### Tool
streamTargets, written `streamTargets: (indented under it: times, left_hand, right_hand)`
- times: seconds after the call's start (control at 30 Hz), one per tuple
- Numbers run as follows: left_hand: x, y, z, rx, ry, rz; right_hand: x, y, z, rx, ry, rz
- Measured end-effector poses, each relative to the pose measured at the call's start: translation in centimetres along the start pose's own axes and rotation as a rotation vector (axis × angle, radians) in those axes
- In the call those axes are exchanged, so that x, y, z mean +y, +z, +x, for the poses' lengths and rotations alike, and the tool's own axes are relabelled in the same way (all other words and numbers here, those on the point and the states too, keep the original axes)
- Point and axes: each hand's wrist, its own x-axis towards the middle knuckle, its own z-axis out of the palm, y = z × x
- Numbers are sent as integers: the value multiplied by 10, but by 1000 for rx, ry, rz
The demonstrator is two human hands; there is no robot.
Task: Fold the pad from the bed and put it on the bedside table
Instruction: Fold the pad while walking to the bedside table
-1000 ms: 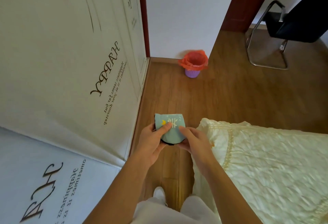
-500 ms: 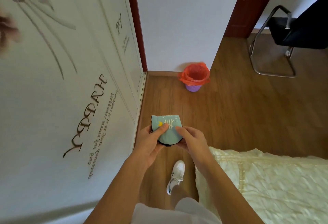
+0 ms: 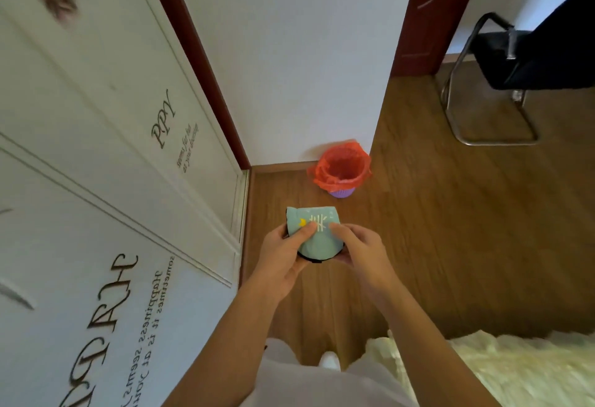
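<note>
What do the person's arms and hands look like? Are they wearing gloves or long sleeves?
No gloves and no long sleeves. The left hand and the right hand are bare, and both forearms are bare all the way down to the bottom of the picture. No rings, watch or bracelets show on the fingers or wrists. Lower down, light-coloured clothing shows.

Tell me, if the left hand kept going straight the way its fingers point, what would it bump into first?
The left hand points up and rightward, so its thumb would likely meet the right hand's fingertips across the folded teal pad. Beyond them lies the red-lined wastebasket, though depth is unclear.
</note>
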Motion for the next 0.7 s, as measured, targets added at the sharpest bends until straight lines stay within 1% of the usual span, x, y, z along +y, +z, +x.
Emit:
streamTargets:
  times: [0.27,0.53,0.7]
  left_hand:
    - [35,55,99,-65,-69,38]
    - [96,148,233,-230,-119,149]
    - [140,215,300,-393,-155,239]
  right_hand:
    - [-29,-33,89,112,39,33]
    - [-84,-77,214,336,53,134]
    - [-124,-105,279,489,73,133]
